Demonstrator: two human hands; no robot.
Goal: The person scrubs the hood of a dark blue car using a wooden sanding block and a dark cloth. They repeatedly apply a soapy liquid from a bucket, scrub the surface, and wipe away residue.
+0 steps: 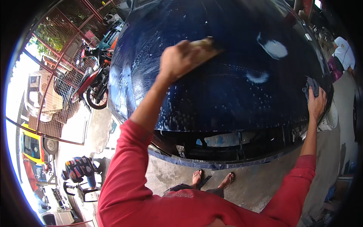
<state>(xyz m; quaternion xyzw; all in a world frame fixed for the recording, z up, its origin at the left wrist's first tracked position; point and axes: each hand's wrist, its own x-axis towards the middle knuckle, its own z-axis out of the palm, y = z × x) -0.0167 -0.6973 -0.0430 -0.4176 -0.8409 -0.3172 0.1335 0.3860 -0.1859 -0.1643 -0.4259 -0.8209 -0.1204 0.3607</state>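
Note:
A dark blue car hood (227, 102) spreads out in front of me, wet, with suds and droplets over its left and near parts. My left hand (174, 62) is closed around a flat tan sanding block (208, 48), which lies against the hood left of its middle; motion blurs its edge. At the hood's right side, my right hand (317, 104) grips a crumpled dark grey cloth (311, 86) resting on the paint. Two pale patches (275, 49) show on the hood between my hands, the nearer one smaller.
Below the hood's near edge the car's front is an open dark gap, with a bumper strip (227, 165) along it. A white bucket (329, 119) stands at the right. Left are motorcycles (99, 81), a mesh fence (62, 72) and a seated person (80, 170); another person (344, 53) is far right.

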